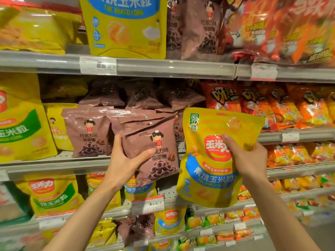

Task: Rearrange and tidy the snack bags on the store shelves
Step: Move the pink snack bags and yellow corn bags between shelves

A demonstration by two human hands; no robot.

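We've got L hand (125, 160) gripping brown choc-ring bag (152, 151) (tilted, front of mid shelf (54, 166)), R hand (248, 158) pinching yellow corn bag (212, 160) off-shelf.

Glossy plastic yellow bag (215, 160), matt brown bag (155, 151), smooth metal shelf edge (172, 68).

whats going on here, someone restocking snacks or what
A person is sorting snack bags at a store shelf. Their left hand grips a brown chocolate ring bag at the front of the middle shelf, where more brown bags stand in a loose, leaning row. Their right hand holds a yellow baked corn bag in the air in front of the shelves. A matching yellow bag stands on the shelf above.
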